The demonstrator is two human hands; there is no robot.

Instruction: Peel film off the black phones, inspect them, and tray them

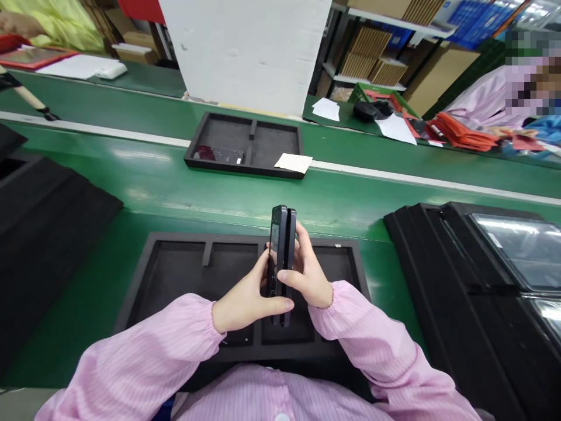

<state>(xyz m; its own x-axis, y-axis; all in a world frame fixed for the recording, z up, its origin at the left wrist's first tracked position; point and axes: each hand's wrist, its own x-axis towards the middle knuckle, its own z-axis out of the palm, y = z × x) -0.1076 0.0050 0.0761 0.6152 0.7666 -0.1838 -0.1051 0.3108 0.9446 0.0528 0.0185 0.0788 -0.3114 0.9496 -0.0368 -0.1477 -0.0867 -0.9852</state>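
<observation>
Above a black foam tray point(350, 257), two dark flat devices with rounded corners point(281, 234) stand on edge, side by side with a narrow gap. The left one shows a glossy screen-like face. My left hand point(248, 298) grips the pair from the left, its thumb across the near edges. From the right, my right hand point(309, 275) wraps round them with its thumb over the top edge of the left device. Fingers behind the devices are partly hidden. What kind of device they are, I cannot tell for certain.
Stacked black foam trays flank me at left point(48, 204) and right point(421, 245), the right stack holding glossy panels point(521, 240). Ahead, another foam tray point(219, 166) holds a dark panel and a paper slip point(293, 162). A white board point(245, 52) stands behind. Co-workers sit across the bench.
</observation>
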